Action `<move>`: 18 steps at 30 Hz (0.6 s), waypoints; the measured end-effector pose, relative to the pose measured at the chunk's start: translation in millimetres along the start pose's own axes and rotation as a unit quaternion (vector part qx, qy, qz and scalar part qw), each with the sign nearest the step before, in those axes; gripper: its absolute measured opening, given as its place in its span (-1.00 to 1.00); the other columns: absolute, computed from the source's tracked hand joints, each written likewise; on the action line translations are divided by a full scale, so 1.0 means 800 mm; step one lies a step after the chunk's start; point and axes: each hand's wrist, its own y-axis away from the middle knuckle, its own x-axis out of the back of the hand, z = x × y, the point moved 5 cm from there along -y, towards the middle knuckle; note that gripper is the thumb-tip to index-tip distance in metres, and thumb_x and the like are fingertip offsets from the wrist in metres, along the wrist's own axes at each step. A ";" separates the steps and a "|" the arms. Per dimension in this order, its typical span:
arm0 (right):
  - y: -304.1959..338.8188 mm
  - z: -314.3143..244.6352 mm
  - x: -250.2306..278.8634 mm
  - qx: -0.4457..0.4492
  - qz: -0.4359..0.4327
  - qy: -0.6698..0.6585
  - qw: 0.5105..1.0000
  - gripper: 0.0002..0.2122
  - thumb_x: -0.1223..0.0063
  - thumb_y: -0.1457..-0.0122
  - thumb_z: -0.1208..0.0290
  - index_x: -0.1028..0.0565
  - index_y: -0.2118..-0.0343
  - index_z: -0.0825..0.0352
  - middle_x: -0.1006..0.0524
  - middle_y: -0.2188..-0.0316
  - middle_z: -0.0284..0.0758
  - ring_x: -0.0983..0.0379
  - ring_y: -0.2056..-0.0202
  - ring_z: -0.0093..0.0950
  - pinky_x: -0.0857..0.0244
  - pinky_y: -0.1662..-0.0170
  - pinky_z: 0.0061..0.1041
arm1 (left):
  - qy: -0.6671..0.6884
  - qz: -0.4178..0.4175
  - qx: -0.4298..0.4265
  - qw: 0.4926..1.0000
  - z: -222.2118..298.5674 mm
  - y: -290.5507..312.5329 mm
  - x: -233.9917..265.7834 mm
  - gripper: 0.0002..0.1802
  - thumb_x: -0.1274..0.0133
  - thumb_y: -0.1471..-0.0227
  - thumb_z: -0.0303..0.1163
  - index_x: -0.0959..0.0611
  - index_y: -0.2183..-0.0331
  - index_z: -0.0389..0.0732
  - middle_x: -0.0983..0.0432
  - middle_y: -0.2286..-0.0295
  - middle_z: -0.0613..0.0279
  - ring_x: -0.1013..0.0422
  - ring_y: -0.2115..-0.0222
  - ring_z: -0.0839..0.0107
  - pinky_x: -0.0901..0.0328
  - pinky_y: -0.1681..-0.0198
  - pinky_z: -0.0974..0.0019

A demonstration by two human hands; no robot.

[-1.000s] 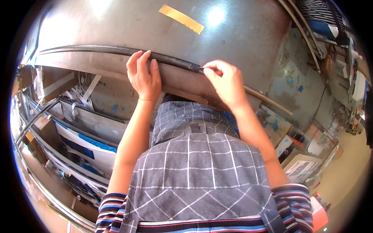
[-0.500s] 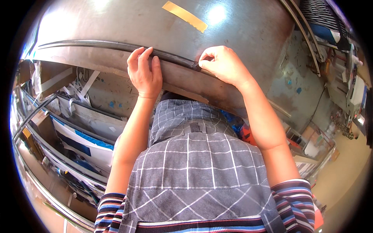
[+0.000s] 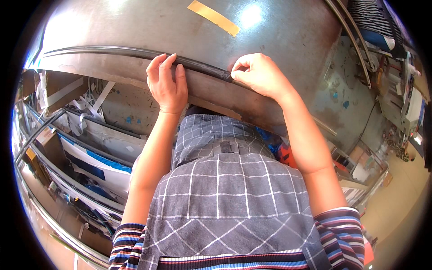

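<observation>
A long, thin dark tube (image 3: 202,67) lies along the near edge of a grey metal tabletop (image 3: 288,27), curving off to the left in this view. My left hand (image 3: 167,85) is on its middle stretch, fingertips on the far side and thumb on the near side, loosely holding it. At the tube's right end, which looks rough and darker, thumb and index finger of my right hand (image 3: 261,76) are pinched together. What exactly lies between those fingertips is partly hidden by the hand.
A strip of yellow tape (image 3: 213,18) is on the tabletop beyond my hands. Below left stands a rack (image 3: 85,130) with sheets and white strips. Long metal rails (image 3: 355,40) stand at the far right, near a striped cloth (image 3: 371,18). Cluttered shelving (image 3: 409,99) lines the right side.
Almost nothing differs. My right fingertips have shifted very slightly to the right at the tube's end; my left hand stays in about the same place on the tube.
</observation>
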 end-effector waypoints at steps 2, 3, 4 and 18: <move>0.001 -0.002 -0.002 0.003 -0.010 -0.004 1.000 -0.84 -0.13 -0.04 0.40 -0.59 0.40 0.39 -0.58 0.53 -0.36 -0.43 0.47 -0.62 -0.33 0.34 -0.56 | -0.002 0.003 -0.007 1.000 0.000 0.000 0.000 -0.72 -0.12 -0.05 -0.43 -0.60 0.13 -0.16 -0.38 0.08 0.11 -0.34 0.11 0.22 -0.29 0.06 0.25; 0.002 -0.003 -0.003 0.014 -0.013 -0.010 1.000 -0.84 -0.13 -0.04 0.40 -0.59 0.40 0.39 -0.58 0.54 -0.36 -0.43 0.47 -0.62 -0.33 0.34 -0.56 | -0.003 0.004 -0.010 1.000 0.000 0.000 0.000 -0.72 -0.12 -0.05 -0.43 -0.60 0.13 -0.16 -0.38 0.08 0.12 -0.34 0.11 0.22 -0.29 0.06 0.25; 0.002 -0.003 -0.005 0.024 -0.015 -0.015 0.999 -0.84 -0.13 -0.04 0.40 -0.59 0.40 0.39 -0.58 0.54 -0.36 -0.43 0.48 -0.63 -0.32 0.35 -0.55 | -0.003 0.004 -0.009 1.000 0.000 0.000 0.000 -0.72 -0.12 -0.05 -0.43 -0.60 0.13 -0.16 -0.38 0.08 0.12 -0.34 0.11 0.22 -0.28 0.06 0.25; 0.001 0.002 -0.001 0.044 -0.011 -0.054 0.997 -0.87 -0.12 -0.05 0.46 -0.59 0.41 0.41 -0.56 0.54 -0.39 -0.40 0.46 -0.66 -0.32 0.31 -0.58 | -0.004 0.010 -0.007 1.000 -0.003 0.001 -0.002 -0.69 -0.14 0.00 -0.39 -0.60 0.14 -0.12 -0.38 0.09 0.17 -0.36 0.11 0.20 -0.23 0.05 0.15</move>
